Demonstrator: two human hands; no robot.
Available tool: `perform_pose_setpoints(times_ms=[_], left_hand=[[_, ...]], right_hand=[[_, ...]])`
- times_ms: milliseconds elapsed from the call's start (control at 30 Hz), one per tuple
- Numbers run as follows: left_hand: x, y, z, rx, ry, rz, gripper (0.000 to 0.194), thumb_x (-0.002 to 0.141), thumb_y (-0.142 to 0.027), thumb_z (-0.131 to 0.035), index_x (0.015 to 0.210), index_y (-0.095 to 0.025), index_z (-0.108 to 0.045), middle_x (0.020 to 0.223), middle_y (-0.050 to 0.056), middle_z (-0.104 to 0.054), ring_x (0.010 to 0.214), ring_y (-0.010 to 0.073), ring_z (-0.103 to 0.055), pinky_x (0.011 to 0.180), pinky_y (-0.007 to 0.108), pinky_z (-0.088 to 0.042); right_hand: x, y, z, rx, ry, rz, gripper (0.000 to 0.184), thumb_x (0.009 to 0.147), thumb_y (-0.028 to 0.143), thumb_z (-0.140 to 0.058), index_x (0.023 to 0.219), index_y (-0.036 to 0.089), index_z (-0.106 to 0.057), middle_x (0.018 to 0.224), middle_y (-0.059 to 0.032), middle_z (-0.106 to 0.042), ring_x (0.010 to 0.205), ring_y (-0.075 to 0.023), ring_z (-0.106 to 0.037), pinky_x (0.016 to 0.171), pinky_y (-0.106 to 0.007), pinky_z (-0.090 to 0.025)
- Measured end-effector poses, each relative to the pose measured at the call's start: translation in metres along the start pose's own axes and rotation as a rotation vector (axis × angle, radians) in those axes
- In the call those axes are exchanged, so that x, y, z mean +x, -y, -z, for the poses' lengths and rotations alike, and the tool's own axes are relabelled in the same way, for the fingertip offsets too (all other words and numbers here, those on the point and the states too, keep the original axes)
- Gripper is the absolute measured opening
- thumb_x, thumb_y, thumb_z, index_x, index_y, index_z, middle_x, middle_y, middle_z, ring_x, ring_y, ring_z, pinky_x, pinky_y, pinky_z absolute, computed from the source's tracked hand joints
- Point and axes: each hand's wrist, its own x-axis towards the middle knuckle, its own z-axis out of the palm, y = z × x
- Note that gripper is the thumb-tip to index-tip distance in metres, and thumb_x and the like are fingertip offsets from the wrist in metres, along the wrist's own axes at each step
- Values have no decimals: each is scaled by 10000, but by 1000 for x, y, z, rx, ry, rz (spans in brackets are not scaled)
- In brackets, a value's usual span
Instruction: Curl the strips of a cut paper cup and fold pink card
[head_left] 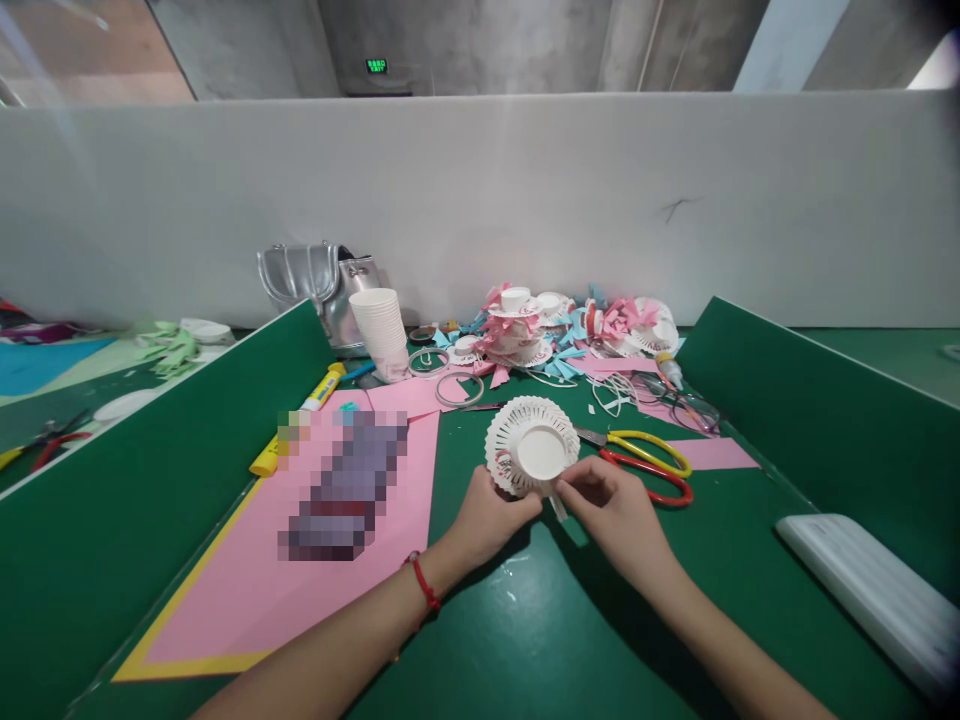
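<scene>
A white paper cup, its wall cut into strips and fanned out into a frilled ring around the round base, is held over the green table with the base facing me. My left hand grips it at its lower left edge, thumb along the bottom. My right hand pinches at the lower right rim, by a narrow white strip that hangs down there. Scissors with one yellow and one red handle lie just beyond my right hand.
Stacked paper cups stand at the back left by a silver bag. Finished-looking cup pieces and pink and blue paper scraps pile up behind. Pink paper lies left, a white device right. Green partitions edge both sides.
</scene>
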Motion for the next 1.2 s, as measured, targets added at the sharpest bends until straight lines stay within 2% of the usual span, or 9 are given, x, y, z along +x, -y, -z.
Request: perform_pose_setpoints(times_ms=[200,333,533,700,1000,1200], left_hand=[[-1,-2,-2,-27,19,27,84,594,-187,-593,600,-106,-571,572,9,-565,533,103,-472,504,201,-388],[-1,0,-1,-30,48,47,119,599,-206,-627,638,-102,-584,621,26,-600,555,110,-499,519,204,-397],[1,4,1,-129,28,80,163,609,-190,-635,741,-94,-622,715,44,-638,665,144,-555,638,236,-435],[3,4,1,-128,-25,60,136,577,-154,-626,701,-97,-618,689,36,-632,645,141,-548,614,228,-432],[2,3,-1,29,-111,-24,32,572,-116,-556,602,-112,-547,593,-4,-564,554,105,-484,524,196,-382],[4,1,0,-73,-117,63,71,569,-128,-582,633,-105,-562,597,-2,-579,553,101,-482,540,202,-387]], right_hand=[[3,6,1,184,-95,-131,193,543,326,-660,559,169,-550,524,-13,-598,498,-141,-544,491,-261,-445],[2,9,-1,221,-137,-178,213,511,325,-684,547,164,-548,508,-1,-579,487,-128,-528,492,-253,-435],[1,2,-3,256,-98,-104,239,549,320,-697,645,172,-537,595,6,-581,554,-132,-551,524,-245,-438],[2,-3,-2,234,-65,-54,224,581,321,-686,673,179,-538,611,1,-581,569,-139,-550,525,-252,-442],[2,-1,0,226,-54,-58,187,606,297,-667,675,174,-543,619,2,-578,578,-131,-544,548,-248,-439],[-1,-5,-8,302,-5,-91,251,603,285,-670,707,196,-459,672,15,-561,635,-136,-566,605,-263,-449]])
